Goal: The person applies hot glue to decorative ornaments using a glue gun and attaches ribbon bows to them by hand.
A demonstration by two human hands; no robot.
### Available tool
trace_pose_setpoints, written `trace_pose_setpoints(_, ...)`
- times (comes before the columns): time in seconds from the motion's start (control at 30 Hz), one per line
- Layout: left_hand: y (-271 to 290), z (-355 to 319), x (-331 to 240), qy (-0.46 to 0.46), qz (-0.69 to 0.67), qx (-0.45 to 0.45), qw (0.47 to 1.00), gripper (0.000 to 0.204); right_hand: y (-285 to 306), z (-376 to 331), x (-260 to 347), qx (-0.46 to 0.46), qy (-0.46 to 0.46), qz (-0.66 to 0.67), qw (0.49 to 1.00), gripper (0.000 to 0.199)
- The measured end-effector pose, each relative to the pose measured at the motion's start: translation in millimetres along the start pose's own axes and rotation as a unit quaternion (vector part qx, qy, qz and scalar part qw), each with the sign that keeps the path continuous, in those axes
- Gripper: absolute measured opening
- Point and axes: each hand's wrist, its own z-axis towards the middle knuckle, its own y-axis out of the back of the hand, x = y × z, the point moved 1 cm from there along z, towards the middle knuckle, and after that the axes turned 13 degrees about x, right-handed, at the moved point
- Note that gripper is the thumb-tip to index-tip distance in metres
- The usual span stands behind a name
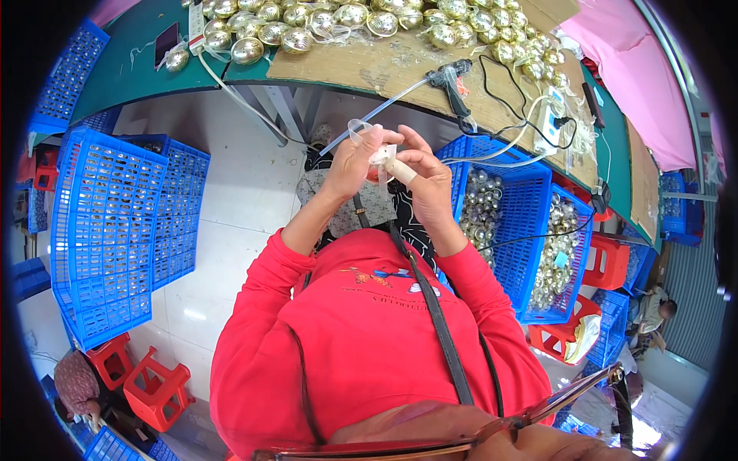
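Note:
My left hand and my right hand meet in front of my lap, below the table's near edge. Between their fingertips they pinch a small whitish piece with a translucent ribbon; its exact kind is too small to make out. One sheer loop of ribbon stands up beside my left fingers. A pale wrap covers my right thumb. Beyond my hands, a black glue gun lies at the table edge, its long clear glue stick sticking out over the edge toward my left hand.
Many gold ornament balls cover the back of the cardboard-topped table. A power strip and cords lie at the right. Blue crates of silvery balls stand at my right, and more stacked crates at my left. Red stools are behind.

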Motion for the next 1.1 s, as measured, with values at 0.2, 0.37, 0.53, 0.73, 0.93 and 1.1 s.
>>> trace_pose_setpoints(0.2, 6.6, -2.9, 3.5, -0.017, -0.046, 0.084, 0.995, 0.057, 5.2, 1.6, -0.4, -0.004, 0.041, -0.137, 0.99, 0.013)
trace_pose_setpoints(0.37, 11.3, -5.7, -5.0, 0.014, 0.004, 0.109, 0.994, 0.053, 2.9, 3.1, 5.8, -0.011, 0.033, -0.144, 0.989, 0.013)
trace_pose_setpoints(0.53, 10.4, -10.0, -4.3, 0.026, -0.014, 0.114, 0.993, 0.057, 2.9, 3.8, 5.8, -0.007, 0.027, -0.122, 0.992, 0.013)
trace_pose_setpoints(0.73, 10.4, -11.7, -2.8, 0.001, -0.047, 0.108, 0.993, 0.065, 2.5, 4.1, 6.6, 0.008, -0.024, -0.03, 0.999, 0.015)
trace_pose_setpoints(0.93, 11.8, -14.8, -1.7, -0.011, -0.088, 0.118, 0.989, 0.071, -4.7, 9.6, 13.7, 0.006, -0.111, 0.107, 0.988, 0.044)
trace_pose_setpoints(1.1, 13.6, -14.2, -3.5, -0.038, -0.099, 0.119, 0.987, 0.08, -5.3, 10.2, 13.3, 0.006, -0.195, 0.136, 0.971, 0.05)
